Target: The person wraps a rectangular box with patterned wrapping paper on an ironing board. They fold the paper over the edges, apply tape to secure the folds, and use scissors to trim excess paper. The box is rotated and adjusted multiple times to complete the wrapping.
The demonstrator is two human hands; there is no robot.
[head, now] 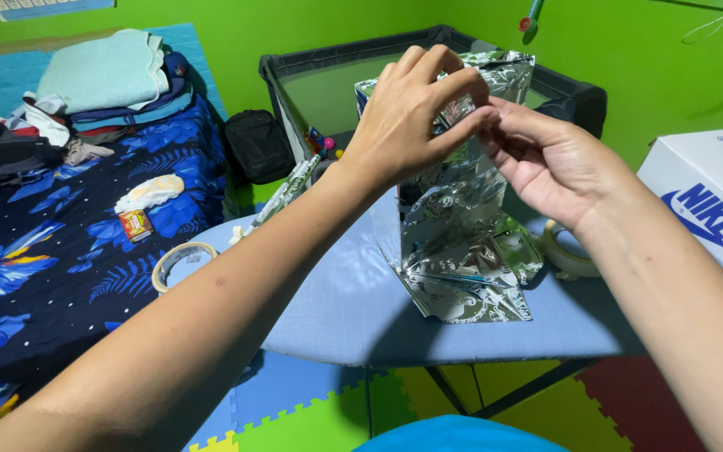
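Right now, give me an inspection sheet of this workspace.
Surface: blue padded board on crossed legs, over foam floor tiles.
Job's things: silver foil bag standing upright on the board.
Clutter: tape roll at the board's left end, second tape roll behind the bag.
Grippers: left hand and right hand pinch the bag's top edge.
Cables: nothing seen.
Surroundings: bed with folded clothes, dark playpen, white shoebox, green walls.

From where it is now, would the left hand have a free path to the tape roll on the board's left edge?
Probably yes. The left hand pinches the silver foil bag, but nothing stands between it and the tape roll.
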